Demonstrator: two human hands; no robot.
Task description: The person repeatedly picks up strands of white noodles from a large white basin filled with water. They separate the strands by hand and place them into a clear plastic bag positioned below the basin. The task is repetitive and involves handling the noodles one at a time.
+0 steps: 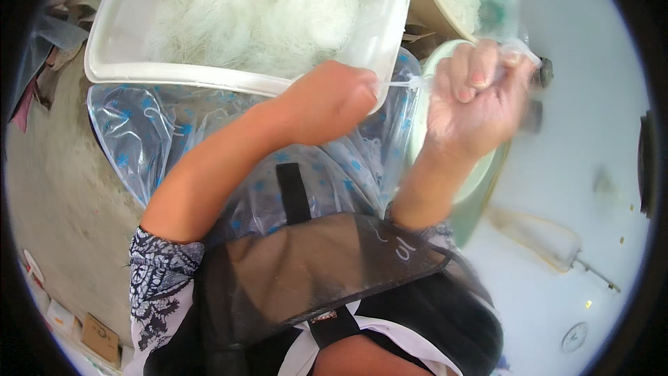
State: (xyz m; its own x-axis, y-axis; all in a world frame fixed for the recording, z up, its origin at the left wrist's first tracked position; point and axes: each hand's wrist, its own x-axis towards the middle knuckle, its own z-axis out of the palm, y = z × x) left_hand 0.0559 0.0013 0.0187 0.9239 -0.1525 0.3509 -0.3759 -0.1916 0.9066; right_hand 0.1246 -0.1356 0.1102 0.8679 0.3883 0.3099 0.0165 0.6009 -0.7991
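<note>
A thin white strand or cord (399, 83) with a small knot-like lump runs between my hands. My left hand (339, 102) is closed on its left end, above the right corner of a white plastic tub (209, 74). My right hand (472, 94) is raised with curled fingers, blurred by motion, beside the strand's right end; a thin translucent piece shows at its fingertips. The tub holds a tangled heap of fine whitish netting or filament (271, 15). A clear plastic apron with blue flowers (209, 115) covers my lap below the tub.
A pale green round basin (454, 188) stands under my right forearm. Behind it, a beige container (443, 5) holds more whitish material. A blurred clear and green packet (498, 8) is near the wall. Boxes, one of them brown cardboard (99, 339), lie at lower left.
</note>
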